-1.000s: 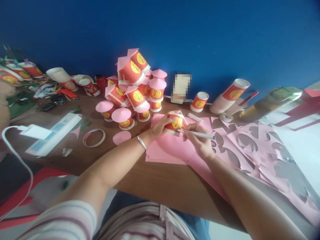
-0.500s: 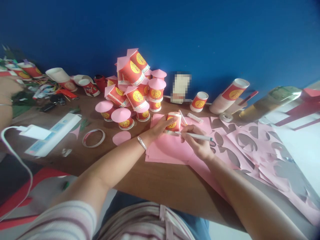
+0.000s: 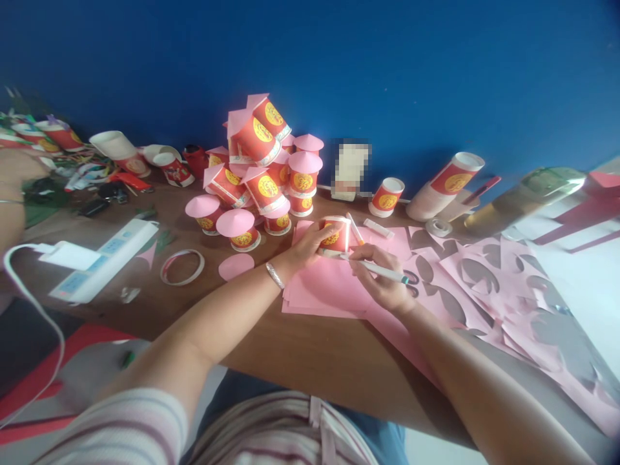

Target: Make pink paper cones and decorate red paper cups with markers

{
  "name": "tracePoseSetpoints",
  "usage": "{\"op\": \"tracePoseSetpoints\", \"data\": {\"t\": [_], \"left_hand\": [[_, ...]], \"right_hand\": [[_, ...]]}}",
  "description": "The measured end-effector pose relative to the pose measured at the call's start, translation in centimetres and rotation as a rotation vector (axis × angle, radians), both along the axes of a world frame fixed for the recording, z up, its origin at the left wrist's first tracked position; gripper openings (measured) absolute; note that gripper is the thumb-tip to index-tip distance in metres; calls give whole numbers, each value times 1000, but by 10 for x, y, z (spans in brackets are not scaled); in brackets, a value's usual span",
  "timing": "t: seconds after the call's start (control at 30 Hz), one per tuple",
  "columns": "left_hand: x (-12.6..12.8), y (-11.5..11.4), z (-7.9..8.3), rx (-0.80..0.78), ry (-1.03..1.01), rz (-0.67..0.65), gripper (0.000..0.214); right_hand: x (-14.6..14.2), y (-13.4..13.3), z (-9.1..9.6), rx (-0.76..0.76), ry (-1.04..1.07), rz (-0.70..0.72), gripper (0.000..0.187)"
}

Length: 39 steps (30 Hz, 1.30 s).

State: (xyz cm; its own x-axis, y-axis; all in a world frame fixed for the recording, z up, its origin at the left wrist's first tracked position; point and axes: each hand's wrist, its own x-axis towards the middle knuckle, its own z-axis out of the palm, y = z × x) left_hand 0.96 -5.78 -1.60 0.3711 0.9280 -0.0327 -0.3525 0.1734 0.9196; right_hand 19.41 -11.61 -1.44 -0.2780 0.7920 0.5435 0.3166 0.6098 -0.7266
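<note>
Wrapped around a red paper cup (image 3: 334,240) with a yellow round print, my left hand (image 3: 311,244) keeps it over the pink paper sheets (image 3: 334,294). A white marker pen (image 3: 380,269) with a teal end sits in my right hand (image 3: 382,284), its tip at the cup's lower rim. Another white pen with an orange part (image 3: 354,227) lies just behind the cup. A white cap-like piece (image 3: 378,228) rests on the paper nearby. Scissors handles (image 3: 411,284) show partly beside my right hand.
Red cups with pink paper cones (image 3: 261,187) are piled behind my left hand. A roll of tape (image 3: 182,267), a pink disc (image 3: 236,265) and a power strip (image 3: 104,260) lie left. Cut pink scraps (image 3: 484,278) and a bottle (image 3: 526,197) are right. Another person's arm (image 3: 12,194) shows far left.
The marker has tilted, its rear end dropping lower, and my right hand has shifted slightly. The cup in my left hand has turned a little, showing more of its white seam.
</note>
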Motion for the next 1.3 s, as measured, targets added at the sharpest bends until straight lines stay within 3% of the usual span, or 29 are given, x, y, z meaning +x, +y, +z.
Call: {"op": "tracePoseSetpoints", "data": {"t": [0.2, 0.43, 0.97, 1.13, 1.3], "left_hand": [[1, -1, 3, 47, -50, -33, 40], [-2, -1, 4, 188, 75, 50, 34], [2, 1, -1, 118, 30, -32, 34], [2, 2, -3, 133, 40, -4, 37], [1, 3, -5, 99, 28, -62, 42]], "right_hand": [[-1, -1, 0, 63, -48, 11, 5], [0, 0, -1, 106, -83, 17, 5], [-1, 1, -2, 131, -141, 6, 8], [-2, 1, -1, 95, -150, -26, 8], [-2, 1, -1, 90, -177, -83, 9]]}}
